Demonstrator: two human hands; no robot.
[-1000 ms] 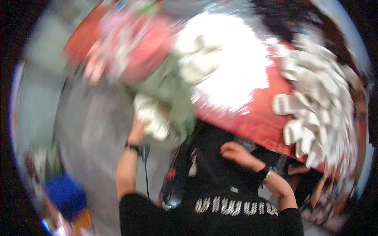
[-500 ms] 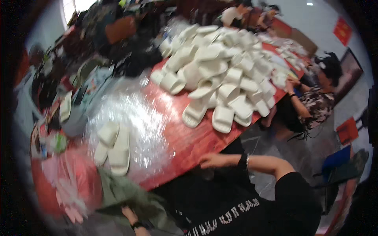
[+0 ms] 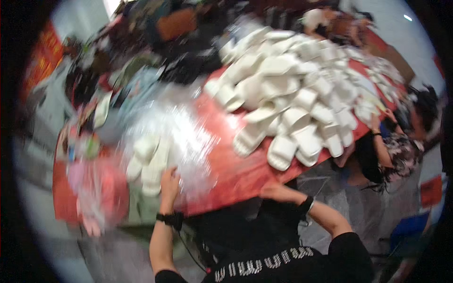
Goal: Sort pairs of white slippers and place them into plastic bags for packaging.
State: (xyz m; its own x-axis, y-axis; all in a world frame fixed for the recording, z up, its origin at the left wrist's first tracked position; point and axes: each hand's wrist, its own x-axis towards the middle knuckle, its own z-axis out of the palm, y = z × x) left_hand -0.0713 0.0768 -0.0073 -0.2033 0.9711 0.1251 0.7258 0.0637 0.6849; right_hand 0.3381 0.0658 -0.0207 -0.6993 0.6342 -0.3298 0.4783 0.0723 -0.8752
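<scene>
My left hand (image 3: pixel 170 185) is raised over the near edge of the red table, right beside a pair of white slippers (image 3: pixel 153 162). Its fingers look apart and nothing shows in them. Under the slippers is clear plastic film (image 3: pixel 191 134), shiny and crumpled. My right hand (image 3: pixel 277 192) is at the table's front edge, below the big heap of white slippers (image 3: pixel 302 89); blur hides how its fingers are bent. Both wrists wear black bands.
A pink plastic bag (image 3: pixel 106 188) lies at the table's left end, near olive-green cloth (image 3: pixel 141 206). Another person (image 3: pixel 389 151) sits at the right side, hands at the slippers. A blue chair (image 3: pixel 410 231) stands at the lower right. Clutter fills the far left.
My left hand has risen from the green cloth below the table edge to beside the slipper pair. My right hand stays by the table edge. The view has swung left.
</scene>
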